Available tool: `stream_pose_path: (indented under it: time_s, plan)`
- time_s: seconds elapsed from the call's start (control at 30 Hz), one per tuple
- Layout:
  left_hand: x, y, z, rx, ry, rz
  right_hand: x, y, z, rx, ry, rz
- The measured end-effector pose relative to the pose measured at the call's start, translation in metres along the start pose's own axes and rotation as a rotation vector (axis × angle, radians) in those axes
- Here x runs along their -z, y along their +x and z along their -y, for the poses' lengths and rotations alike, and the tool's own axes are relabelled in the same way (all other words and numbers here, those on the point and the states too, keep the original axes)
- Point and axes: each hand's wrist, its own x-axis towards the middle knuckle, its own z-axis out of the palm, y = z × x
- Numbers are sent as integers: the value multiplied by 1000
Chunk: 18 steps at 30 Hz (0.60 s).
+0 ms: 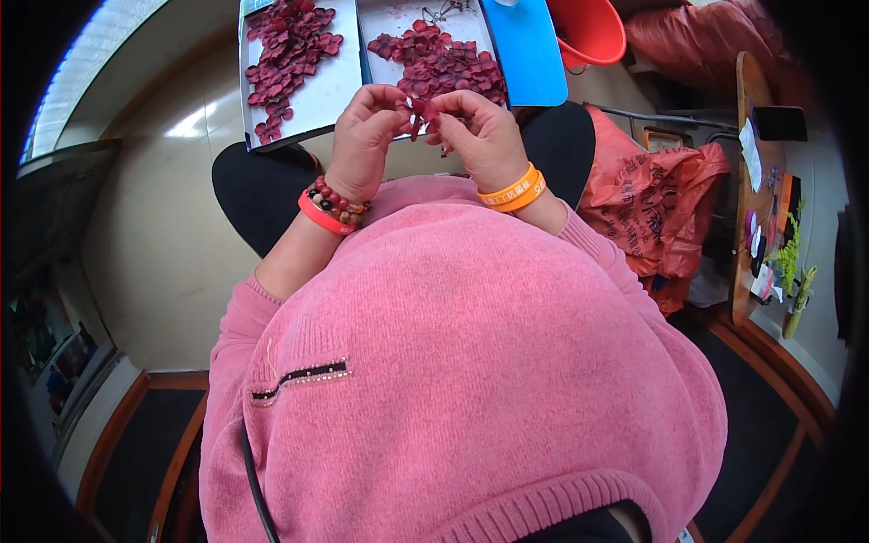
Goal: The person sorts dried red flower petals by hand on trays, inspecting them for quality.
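Both hands meet in front of the chest, fingers pinched on a small dark red petal piece (418,113). My left hand (367,136), with beads and a red band at the wrist, holds its left side. My right hand (480,134), with orange and yellow bands, grips its right side. Just beyond them, a heap of dark red petals (444,63) lies in the right white tray (380,71). More petals (290,63) are piled in the left white tray (319,107). Some thin dark stems (448,11) rest at the far end of the right tray.
A blue board (534,54) adjoins the right tray, with a red bucket (588,32) beyond it. Red plastic bags (643,195) stand at the right, near a wooden table (749,208) with a dark phone-like object (780,123). Black-clad knees flank the trays.
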Motion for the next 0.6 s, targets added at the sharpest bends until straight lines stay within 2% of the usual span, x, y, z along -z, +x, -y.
stream_pose_path:
  time_s: [0.07, 0.17, 0.27, 0.4, 0.43, 0.53, 0.6]
  plan:
    - [0, -1, 2, -131, 157, -102, -2, 1, 0, -2, -5, -23]
    - [6, -5, 0, -221, 336, -110, -2, 2, 0, -28, 9, -33]
    - [-2, -12, -4, -176, 416, -46, -3, 1, 1, -49, 15, -19]
    - [-6, -10, 1, -227, 422, -12, -4, 0, 0, 2, -97, 9]
    - [1, -9, 2, -155, 485, 65, -3, 0, 0, 25, -144, 12]
    - [4, -6, 7, -202, 548, 103, -3, 1, 0, 44, -107, 12]
    - [-5, -9, 5, -258, 469, -10, -3, 1, 2, -17, -16, -9]
